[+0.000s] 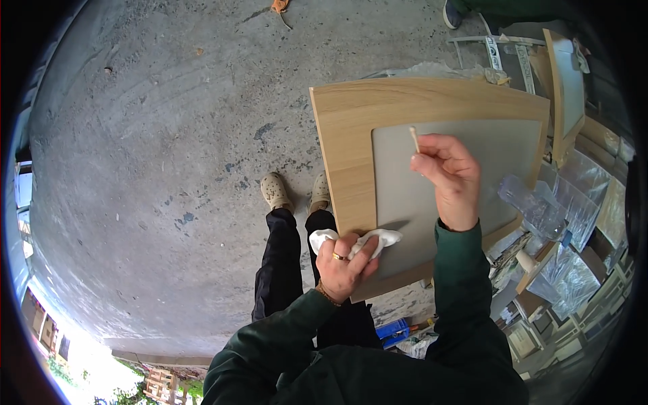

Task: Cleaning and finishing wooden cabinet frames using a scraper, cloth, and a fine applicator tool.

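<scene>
In front of me lies a framed panel (344, 155), with a light wood-look border around a grey inset (398, 182). My left hand (344, 266) is closed on a white cloth (381, 239) at the panel's near left edge, and a ring shows on one finger. Above the grey inset, my right hand (451, 175) pinches a cotton swab (414, 138) between thumb and fingertips, its tip pointing up and away from me. The swab appears apart from the panel's surface. What holds the panel up from below is mostly hidden.
Right of the panel are a clear plastic bottle (533, 206), plastic-wrapped pieces (567, 277) and another framed panel (565, 94) standing upright. A blue crate (393, 333) sits near my body. Grey concrete floor (169, 135) spreads to the left. Another person's shoe (452, 13) shows at the top.
</scene>
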### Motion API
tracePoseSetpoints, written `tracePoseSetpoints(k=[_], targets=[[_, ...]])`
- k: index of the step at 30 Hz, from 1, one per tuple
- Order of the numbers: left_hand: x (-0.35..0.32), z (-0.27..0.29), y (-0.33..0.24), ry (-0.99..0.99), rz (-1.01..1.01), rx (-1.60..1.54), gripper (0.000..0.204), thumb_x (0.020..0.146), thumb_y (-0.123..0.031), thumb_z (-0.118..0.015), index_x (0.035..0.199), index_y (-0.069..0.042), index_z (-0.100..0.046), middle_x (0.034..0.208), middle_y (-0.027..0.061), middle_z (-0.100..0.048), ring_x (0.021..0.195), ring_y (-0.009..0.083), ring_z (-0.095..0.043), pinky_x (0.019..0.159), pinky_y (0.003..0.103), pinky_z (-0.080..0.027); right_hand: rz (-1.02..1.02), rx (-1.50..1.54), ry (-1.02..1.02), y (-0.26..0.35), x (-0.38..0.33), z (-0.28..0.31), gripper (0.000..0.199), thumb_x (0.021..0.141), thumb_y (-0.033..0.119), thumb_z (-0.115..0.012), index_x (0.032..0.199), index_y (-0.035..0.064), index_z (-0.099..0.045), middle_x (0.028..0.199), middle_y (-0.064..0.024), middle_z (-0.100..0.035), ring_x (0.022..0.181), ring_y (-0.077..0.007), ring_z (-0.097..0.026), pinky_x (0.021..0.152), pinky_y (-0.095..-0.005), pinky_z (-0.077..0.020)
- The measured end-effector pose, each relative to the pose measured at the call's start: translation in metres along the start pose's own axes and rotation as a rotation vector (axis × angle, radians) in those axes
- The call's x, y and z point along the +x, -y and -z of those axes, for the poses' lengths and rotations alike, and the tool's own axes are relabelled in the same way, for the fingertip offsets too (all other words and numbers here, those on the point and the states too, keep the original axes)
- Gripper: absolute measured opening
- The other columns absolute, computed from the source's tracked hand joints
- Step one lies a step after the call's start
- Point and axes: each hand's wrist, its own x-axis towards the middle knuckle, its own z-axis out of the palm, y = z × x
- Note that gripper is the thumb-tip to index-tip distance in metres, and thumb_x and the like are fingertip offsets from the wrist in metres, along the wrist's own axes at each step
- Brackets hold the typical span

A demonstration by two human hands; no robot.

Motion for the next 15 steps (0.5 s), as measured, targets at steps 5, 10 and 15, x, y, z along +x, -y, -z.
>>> tracePoseSetpoints(k=[5, 10, 15], targets=[[-0.003, -0.001, 0.001, 0.000, 0.009, 0.008, 0.041, 0.063, -0.019, -0.076, 0.102, -0.017, -0.063, 0.094, 0.0086, -0.052, 0.074, 0.0254, -0.051, 0.058, 0.036, -0.041, 0.413, -0.356, -0.008, -0.017, 0.007, -0.009, 0.012, 0.077, -0.003, -0.066, 0.088, 0.0015, -0.066, 0.079, -0.0045, -0.058, 0.068, -0.0116, -0.055, 0.059, -0.0236, -0.0448], [-0.002, -0.005, 0.001, -0.086, -0.008, 0.053, 0.037, 0.065, -0.025, -0.074, 0.101, -0.019, -0.064, 0.093, 0.0047, -0.053, 0.067, 0.0224, -0.046, 0.056, 0.033, -0.040, 0.679, -0.566, -0.048, -0.026, 0.019, -0.014, 0.017, 0.076, -0.003, -0.066, 0.090, 0.0058, -0.068, 0.077, -0.0062, -0.056, 0.064, -0.0153, -0.054, 0.055, -0.0271, -0.0433], [-0.001, -0.009, -0.002, -0.119, -0.005, 0.061, 0.038, 0.063, -0.022, -0.074, 0.100, -0.018, -0.065, 0.093, 0.0052, -0.053, 0.070, 0.0226, -0.048, 0.057, 0.033, -0.041, 0.794, -0.564, -0.026, -0.034, 0.025, -0.009, 0.021, 0.075, -0.006, -0.064, 0.092, 0.0065, -0.068, 0.081, -0.0050, -0.055, 0.063, -0.0136, -0.053, 0.054, -0.0268, -0.0438]])
